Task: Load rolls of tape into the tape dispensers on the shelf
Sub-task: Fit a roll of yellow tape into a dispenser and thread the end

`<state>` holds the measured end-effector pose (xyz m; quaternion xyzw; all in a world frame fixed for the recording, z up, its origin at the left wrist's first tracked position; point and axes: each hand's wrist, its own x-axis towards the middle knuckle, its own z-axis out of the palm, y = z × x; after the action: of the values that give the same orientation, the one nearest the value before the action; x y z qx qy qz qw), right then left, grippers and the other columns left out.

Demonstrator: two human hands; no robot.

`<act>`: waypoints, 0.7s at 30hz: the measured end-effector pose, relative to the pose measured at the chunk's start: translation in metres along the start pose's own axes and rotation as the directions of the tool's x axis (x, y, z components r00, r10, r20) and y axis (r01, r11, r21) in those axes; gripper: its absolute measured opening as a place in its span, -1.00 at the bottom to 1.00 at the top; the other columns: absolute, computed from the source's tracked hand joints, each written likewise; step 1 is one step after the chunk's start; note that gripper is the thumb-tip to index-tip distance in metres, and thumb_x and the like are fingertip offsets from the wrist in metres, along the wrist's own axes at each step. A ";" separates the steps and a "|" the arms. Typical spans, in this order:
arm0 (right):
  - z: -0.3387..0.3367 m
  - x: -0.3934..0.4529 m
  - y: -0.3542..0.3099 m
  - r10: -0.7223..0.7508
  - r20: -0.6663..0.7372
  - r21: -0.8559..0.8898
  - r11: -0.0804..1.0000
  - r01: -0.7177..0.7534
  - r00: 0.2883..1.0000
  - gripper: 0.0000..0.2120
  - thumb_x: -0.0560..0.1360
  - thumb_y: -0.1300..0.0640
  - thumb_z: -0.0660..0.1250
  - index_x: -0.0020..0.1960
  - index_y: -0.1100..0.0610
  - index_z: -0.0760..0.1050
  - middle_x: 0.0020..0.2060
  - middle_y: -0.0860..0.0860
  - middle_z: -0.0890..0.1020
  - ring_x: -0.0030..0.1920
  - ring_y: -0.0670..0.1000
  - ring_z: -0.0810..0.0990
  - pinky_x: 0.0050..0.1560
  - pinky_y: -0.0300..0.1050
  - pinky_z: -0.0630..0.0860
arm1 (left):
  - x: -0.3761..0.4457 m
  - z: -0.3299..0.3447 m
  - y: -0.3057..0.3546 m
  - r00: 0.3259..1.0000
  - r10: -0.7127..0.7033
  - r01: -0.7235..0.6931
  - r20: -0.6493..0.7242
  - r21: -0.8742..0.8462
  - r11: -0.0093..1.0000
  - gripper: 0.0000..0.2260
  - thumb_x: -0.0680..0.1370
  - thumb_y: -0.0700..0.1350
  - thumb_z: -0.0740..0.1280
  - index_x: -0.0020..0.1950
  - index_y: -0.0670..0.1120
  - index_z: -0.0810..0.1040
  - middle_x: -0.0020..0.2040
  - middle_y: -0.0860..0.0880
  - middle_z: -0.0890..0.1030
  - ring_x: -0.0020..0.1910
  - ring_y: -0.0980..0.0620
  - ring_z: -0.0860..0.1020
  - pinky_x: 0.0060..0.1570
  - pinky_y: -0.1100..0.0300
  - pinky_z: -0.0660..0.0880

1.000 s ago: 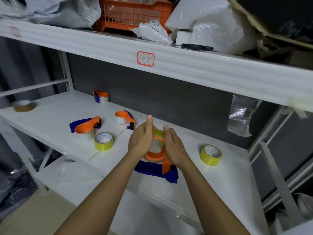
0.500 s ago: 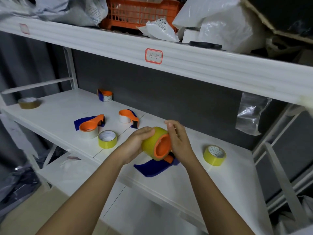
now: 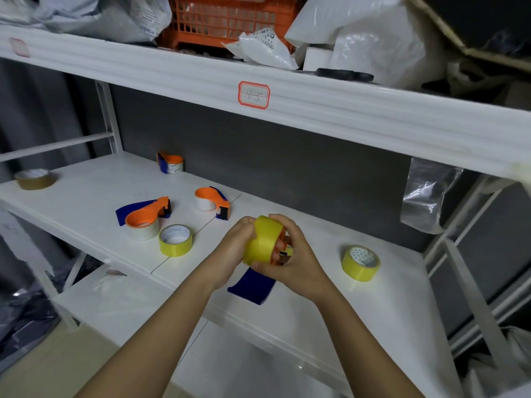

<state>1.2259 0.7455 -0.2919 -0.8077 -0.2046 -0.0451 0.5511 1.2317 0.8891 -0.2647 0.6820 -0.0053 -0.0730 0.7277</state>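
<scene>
Both my left hand (image 3: 237, 248) and right hand (image 3: 293, 258) are gripping the yellow roll (image 3: 262, 243) seated on the dispenser (image 3: 253, 285), so next is probably finding the tape end under my right fingers.

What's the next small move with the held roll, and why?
Probably press the yellow roll fully onto the dispenser's orange hub. Left hand cups the roll, right hand grips the hub side, both held above the shelf; whether it is fully seated can't be seen.
</scene>
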 end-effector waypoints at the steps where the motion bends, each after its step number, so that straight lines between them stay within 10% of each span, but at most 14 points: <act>1: 0.000 0.000 0.000 -0.003 -0.004 0.008 1.000 0.003 1.000 -0.21 0.26 0.10 0.58 0.35 -0.18 0.25 0.23 -0.30 0.35 0.21 -0.22 0.40 0.14 -0.05 0.57 | 0.000 0.001 0.002 1.000 -0.013 0.013 0.005 -0.012 1.000 -0.85 0.48 -0.15 0.17 -0.11 0.08 0.47 0.02 -0.13 0.50 -0.08 0.01 0.51 -0.06 0.06 0.49; 12: -0.014 -0.001 0.002 -0.177 0.018 -0.494 0.854 0.163 0.984 -0.19 0.31 0.02 0.51 0.39 -0.22 0.12 0.41 -0.20 0.13 0.36 -0.05 0.25 0.18 -0.02 0.53 | 0.006 0.014 0.011 0.988 -0.152 0.152 0.008 -0.128 0.980 -0.79 0.57 -0.03 0.16 0.15 -0.07 0.41 0.15 -0.18 0.49 0.18 -0.15 0.48 0.19 -0.04 0.44; 17: -0.024 -0.002 -0.001 -0.114 -0.044 -0.310 0.946 0.095 0.993 -0.21 0.24 -0.01 0.56 0.32 -0.26 0.21 0.30 -0.25 0.27 0.26 -0.11 0.37 0.13 -0.08 0.56 | 0.003 0.021 0.011 0.996 0.060 -0.055 0.058 -0.086 0.995 -0.88 0.44 -0.10 0.16 -0.11 -0.08 0.46 -0.14 -0.05 0.51 -0.17 0.05 0.50 -0.10 0.15 0.46; 21: -0.023 -0.004 -0.002 0.030 -0.079 -0.053 0.998 -0.034 0.996 -0.35 0.30 -0.07 0.50 0.29 -0.22 0.27 0.18 -0.16 0.43 0.14 -0.06 0.49 0.02 -0.11 0.60 | 0.004 0.026 0.012 0.998 0.047 -0.048 0.028 0.027 0.998 -0.87 0.54 -0.19 0.12 -0.06 -0.08 0.45 0.02 -0.19 0.52 -0.03 -0.07 0.52 0.04 0.04 0.48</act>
<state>1.2255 0.7242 -0.2827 -0.8231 -0.1687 -0.0734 0.5372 1.2345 0.8640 -0.2515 0.6907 -0.0324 -0.0646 0.7195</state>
